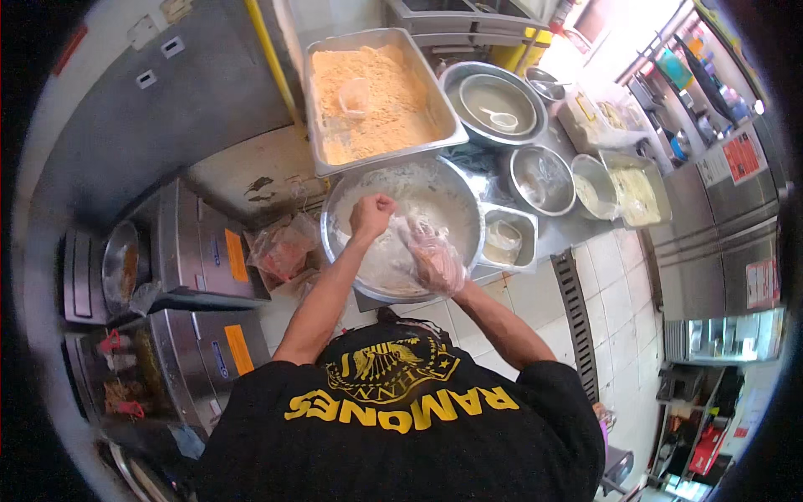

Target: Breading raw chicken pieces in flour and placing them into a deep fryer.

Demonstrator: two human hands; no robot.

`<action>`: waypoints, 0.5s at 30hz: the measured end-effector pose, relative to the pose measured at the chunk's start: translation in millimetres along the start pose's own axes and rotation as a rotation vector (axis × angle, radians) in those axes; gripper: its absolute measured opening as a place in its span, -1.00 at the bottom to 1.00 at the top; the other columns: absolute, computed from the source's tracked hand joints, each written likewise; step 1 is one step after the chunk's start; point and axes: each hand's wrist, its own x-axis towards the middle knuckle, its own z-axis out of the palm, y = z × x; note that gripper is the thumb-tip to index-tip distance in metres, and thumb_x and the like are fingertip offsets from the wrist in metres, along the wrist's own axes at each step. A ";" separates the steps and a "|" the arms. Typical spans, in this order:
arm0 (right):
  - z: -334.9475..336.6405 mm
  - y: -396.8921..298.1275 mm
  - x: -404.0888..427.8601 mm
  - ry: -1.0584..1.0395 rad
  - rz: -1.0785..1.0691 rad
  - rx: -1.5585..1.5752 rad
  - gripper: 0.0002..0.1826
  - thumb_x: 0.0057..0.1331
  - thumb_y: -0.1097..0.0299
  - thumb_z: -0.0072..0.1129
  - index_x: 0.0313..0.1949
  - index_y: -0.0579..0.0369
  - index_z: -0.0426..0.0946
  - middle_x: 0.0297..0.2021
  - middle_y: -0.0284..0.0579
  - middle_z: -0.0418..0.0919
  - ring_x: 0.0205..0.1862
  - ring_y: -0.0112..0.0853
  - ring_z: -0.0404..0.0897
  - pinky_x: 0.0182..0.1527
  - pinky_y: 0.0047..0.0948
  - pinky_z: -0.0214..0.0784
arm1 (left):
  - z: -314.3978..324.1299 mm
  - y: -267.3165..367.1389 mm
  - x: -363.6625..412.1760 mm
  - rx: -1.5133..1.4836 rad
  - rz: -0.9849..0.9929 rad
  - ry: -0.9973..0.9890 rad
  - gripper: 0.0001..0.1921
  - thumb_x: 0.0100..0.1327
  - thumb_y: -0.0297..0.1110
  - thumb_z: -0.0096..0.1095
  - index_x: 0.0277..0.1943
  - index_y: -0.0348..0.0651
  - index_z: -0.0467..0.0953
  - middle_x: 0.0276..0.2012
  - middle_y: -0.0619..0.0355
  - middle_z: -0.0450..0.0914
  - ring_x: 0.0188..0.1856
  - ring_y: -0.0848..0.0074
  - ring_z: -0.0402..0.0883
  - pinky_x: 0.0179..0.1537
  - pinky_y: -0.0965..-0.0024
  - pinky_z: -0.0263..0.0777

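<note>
A large round metal bowl [463, 207] with white flour-like powder inside stands right before me. Over its left part is my left hand [374, 214], bare, with the fingers curled in; whether anything small is between them cannot be seen. My right hand [435, 260] wears a clear plastic glove and reaches into the bowl's right side, close to some powder-coated pieces [421, 224]. Its fingertips are blurred among the powder, so a hold on a piece cannot be made out. Beyond the bowl, a deep metal tray [389, 164] holds orange crumbs with a clear plastic cup [354, 98] on them.
At the right stand a small metal pan [534, 241], a metal bowl with plastic film [569, 188], nested bowls [448, 78] with a white strainer, and a tub of pale food [640, 191]. Steel fryer-like units [213, 251] are at left. A floor drain grate [574, 314] runs at right.
</note>
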 end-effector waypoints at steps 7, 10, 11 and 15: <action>29.4 -21.7 -54.0 0.055 0.030 0.035 -0.44 -0.04 0.54 -0.11 0.04 0.15 0.08 0.01 0.21 0.08 0.08 0.01 0.04 0.06 -0.16 -0.10 | 12.9 -10.4 6.2 -0.018 -0.003 0.316 -0.88 -0.10 -0.27 0.07 -0.50 -0.08 0.47 -0.56 0.11 0.50 -0.48 0.34 0.48 -0.45 0.35 0.31; 23.2 -41.8 -90.9 -0.014 0.112 0.155 -0.49 0.01 0.46 -0.02 0.00 0.10 0.14 0.02 0.19 0.07 0.07 -0.01 0.07 0.07 -0.18 -0.12 | 10.8 -12.5 7.8 -0.011 0.035 0.156 -0.87 -0.12 -0.31 -0.03 -0.51 -0.10 0.43 -0.52 0.07 0.48 -0.46 0.28 0.46 -0.42 0.28 0.29; 23.4 -39.3 -98.3 -0.055 0.131 0.113 -0.61 0.00 0.45 -0.01 -0.11 0.14 0.27 -0.05 0.14 0.19 0.02 -0.02 0.13 0.04 -0.21 -0.05 | 11.1 -15.7 7.1 0.013 0.060 0.060 -0.87 -0.13 -0.34 -0.08 -0.52 -0.11 0.43 -0.50 0.02 0.47 -0.44 0.24 0.45 -0.39 0.23 0.28; 9.2 -52.0 -81.7 0.143 0.280 0.193 -0.86 0.01 0.42 -0.01 -0.60 0.23 0.36 -0.57 -0.06 0.40 -0.48 -0.24 0.38 -0.38 -0.37 0.19 | -14.0 -47.4 -4.2 0.243 0.082 0.007 -0.83 -0.16 -0.37 -0.03 -0.45 -0.21 0.41 -0.42 -0.06 0.45 -0.40 0.21 0.43 -0.33 0.26 0.29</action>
